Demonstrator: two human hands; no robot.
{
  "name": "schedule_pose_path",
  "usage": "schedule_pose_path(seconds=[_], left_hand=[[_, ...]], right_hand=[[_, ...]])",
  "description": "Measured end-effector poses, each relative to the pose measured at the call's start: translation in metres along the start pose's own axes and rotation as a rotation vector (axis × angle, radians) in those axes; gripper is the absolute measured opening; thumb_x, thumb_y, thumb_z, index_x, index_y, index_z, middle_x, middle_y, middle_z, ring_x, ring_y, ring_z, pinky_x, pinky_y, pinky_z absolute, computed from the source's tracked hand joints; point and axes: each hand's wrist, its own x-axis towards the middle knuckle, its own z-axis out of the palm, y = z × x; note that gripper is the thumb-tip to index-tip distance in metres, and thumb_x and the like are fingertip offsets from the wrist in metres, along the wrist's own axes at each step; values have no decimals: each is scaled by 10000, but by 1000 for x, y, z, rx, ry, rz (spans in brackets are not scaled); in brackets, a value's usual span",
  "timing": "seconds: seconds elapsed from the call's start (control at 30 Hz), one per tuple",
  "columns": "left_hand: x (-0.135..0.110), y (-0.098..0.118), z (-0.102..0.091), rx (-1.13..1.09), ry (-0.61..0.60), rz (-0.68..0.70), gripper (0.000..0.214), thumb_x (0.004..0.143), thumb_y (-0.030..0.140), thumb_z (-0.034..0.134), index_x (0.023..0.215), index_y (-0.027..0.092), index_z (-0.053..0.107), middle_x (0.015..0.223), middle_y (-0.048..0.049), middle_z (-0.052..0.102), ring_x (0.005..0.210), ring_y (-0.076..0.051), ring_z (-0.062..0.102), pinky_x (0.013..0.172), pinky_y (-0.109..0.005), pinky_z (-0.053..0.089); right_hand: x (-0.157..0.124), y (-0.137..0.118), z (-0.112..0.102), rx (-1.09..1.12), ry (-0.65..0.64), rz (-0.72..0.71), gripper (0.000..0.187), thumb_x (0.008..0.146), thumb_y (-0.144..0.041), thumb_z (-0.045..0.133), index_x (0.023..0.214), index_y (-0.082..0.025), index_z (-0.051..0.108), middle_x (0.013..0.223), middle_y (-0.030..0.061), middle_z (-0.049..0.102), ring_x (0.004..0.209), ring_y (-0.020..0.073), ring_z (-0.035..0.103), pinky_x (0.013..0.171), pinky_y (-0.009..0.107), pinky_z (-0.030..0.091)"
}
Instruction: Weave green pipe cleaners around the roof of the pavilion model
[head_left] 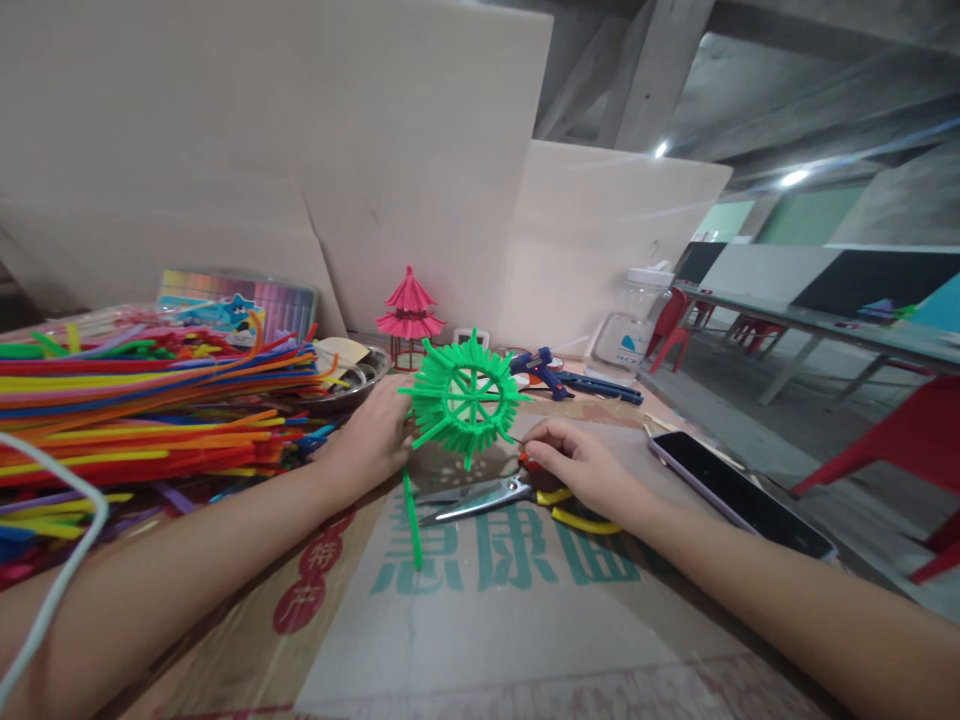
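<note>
A round green piece made of pipe cleaners (472, 400), with a spoked ring in its middle and short ends fanned around it, is held up above the table. My left hand (379, 425) is closed on its left edge, with the fingertips partly hidden behind it. Below that hand a loose green pipe cleaner (412, 520) slants down toward the board. My right hand (577, 462) is closed in a pinch just right of the green piece; what lies between its fingertips is not clear. Beneath that hand lie scissors (487, 498) with yellow handles, blades pointing left.
Bundles of coloured pipe cleaners (150, 385) fill the left side, near a metal bowl (367, 375) and a marker set (240, 300). Behind stand a pink pagoda (410, 310), a blue glue gun (544, 372) and a clear bottle (630, 325). A phone (739, 490) lies at right; a white cable (82, 560) crosses lower left.
</note>
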Motion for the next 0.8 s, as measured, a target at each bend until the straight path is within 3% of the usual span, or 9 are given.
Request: schedule_pose_path(seconds=[0.8], left_hand=[[0, 1, -2, -17, -7, -9, 392, 806, 117, 547, 1196, 156, 551, 1279, -144, 589, 1246, -304, 523, 1066, -497, 473]], right_hand=[[0, -1, 1, 35, -11, -3, 458, 749, -605, 755, 818, -183, 590, 656, -49, 569, 554, 99, 523, 544, 250, 410]])
